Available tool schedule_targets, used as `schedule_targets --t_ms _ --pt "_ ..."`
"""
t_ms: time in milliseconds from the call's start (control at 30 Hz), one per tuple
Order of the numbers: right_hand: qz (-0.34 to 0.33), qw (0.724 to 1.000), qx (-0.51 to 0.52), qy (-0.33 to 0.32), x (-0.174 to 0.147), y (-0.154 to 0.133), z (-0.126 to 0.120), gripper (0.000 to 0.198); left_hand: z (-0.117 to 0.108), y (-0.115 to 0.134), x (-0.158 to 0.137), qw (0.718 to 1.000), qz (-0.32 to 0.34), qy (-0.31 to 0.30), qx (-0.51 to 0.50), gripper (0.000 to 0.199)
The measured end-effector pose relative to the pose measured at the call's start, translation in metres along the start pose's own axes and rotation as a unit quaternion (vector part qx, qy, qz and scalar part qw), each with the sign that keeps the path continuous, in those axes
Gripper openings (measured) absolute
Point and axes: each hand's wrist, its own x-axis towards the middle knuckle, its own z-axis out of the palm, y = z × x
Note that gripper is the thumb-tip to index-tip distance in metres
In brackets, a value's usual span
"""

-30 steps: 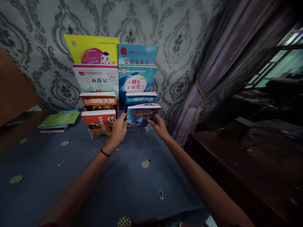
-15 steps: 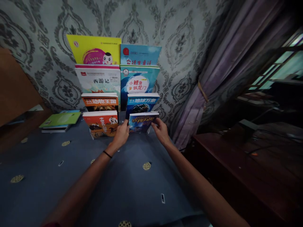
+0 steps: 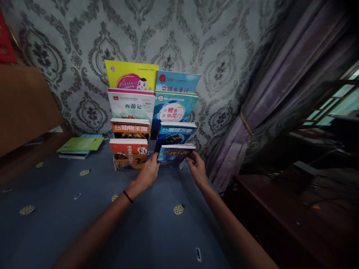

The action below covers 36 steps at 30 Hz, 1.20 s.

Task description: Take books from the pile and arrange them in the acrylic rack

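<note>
A dark blue book (image 3: pixel 174 157) stands at the front right of a tiered stand of books. My left hand (image 3: pixel 150 170) is closed on its left edge, and my right hand (image 3: pixel 197 169) pinches its right edge. Behind it rises a blue book with a globe picture (image 3: pixel 174 134), then a light blue book (image 3: pixel 175 108). To the left, an orange book (image 3: pixel 129 154) fills the front tier, with an orange animal book (image 3: pixel 131 129) and a white book (image 3: pixel 131 106) behind. A yellow book (image 3: pixel 131 74) and a sky-blue book (image 3: pixel 179 80) form the back row. Most of the stand is hidden.
A small pile of books with a green one on top (image 3: pixel 81 144) lies at the left on the dark blue tablecloth (image 3: pixel 146 231). A brown box-like object (image 3: pixel 25 104) stands far left. Purple curtain (image 3: pixel 232 153) and a dark red cabinet (image 3: pixel 269 198) are on the right.
The camera view has shifted, so the books appear farther right and lower. Both hands stay at the sides of the dark blue book, whose top seems tilted slightly more toward me.
</note>
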Motion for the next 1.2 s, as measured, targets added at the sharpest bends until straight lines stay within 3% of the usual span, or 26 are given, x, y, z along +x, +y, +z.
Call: schedule_targets --t_ms 200,367,467,567,700,900,1000,1200 --pt "0.047 0.999 -0.01 0.021 -0.016 -0.004 0.003 0.052 -0.023 -0.014 -0.046 0.988 0.104 -0.032 0.114 0.047" --pt "0.114 0.992 0.004 0.047 -0.044 0.006 0.01 0.051 -0.065 -0.049 -0.087 0.972 0.046 -0.096 0.208 0.037" --pt "0.18 0.981 0.048 -0.047 -0.064 0.006 0.02 0.048 -0.093 -0.078 -0.107 0.963 -0.007 -0.109 0.248 0.028" --pt "0.217 0.957 0.072 -0.181 -0.082 -0.007 0.036 0.049 -0.12 -0.109 -0.119 0.954 -0.085 -0.055 0.283 0.023" --pt "0.191 0.936 0.071 -0.287 -0.103 -0.036 0.076 0.05 -0.153 -0.146 -0.108 0.923 -0.176 0.027 0.342 0.027" --pt "0.123 0.926 0.036 -0.355 -0.145 -0.069 0.142 0.041 -0.182 -0.191 -0.057 0.887 -0.231 0.059 0.396 0.042" --pt "0.085 0.916 0.022 -0.391 -0.159 -0.074 0.153 0.04 -0.182 -0.206 -0.037 0.878 -0.233 0.041 0.415 0.045" --pt "0.108 0.907 0.033 -0.406 -0.159 -0.072 0.148 0.04 -0.179 -0.214 -0.02 0.863 -0.233 0.005 0.448 0.041"
